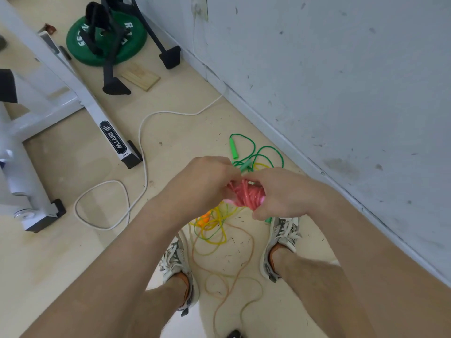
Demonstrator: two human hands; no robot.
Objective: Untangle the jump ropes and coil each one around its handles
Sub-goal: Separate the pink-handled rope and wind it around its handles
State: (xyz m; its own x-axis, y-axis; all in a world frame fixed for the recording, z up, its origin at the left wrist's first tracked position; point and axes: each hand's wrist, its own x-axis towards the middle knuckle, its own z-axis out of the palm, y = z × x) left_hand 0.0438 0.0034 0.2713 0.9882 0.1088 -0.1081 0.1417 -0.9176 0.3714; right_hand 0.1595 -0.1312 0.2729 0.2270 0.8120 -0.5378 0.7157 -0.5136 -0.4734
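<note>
The pink jump rope (246, 194) is held up between both bare hands, above the floor (73, 252) and over the person's shoes. It is already bundled into tight turns around its pale pink handles (229, 201). The right grip (280, 195) wraps round the bundle from the side, fingers curled under it. The left grip (203, 181) pinches at the top of the coil, probably on the loose end of the cord, though the fingertips are hidden behind the bundle.

The cord looks like thin, glossy plastic, so it is likely light, springy and a little slick. I judge the turns will try to spring open if the pressure lets off. The safest hold is across the wraps with the handles pressed together, not on a single strand.

The other ropes lie on the floor below and beyond the hands. The green rope (268, 152) and its green handle (233, 148) are near the wall. The yellow rope (214, 224) is snarled with the green rope, and the orange rope (234, 267) loops between the shoes. These are best lifted by a handle, since pulling mid-cord would likely tighten the knot. A white cable (144, 142) runs across the floor nearby.
</note>
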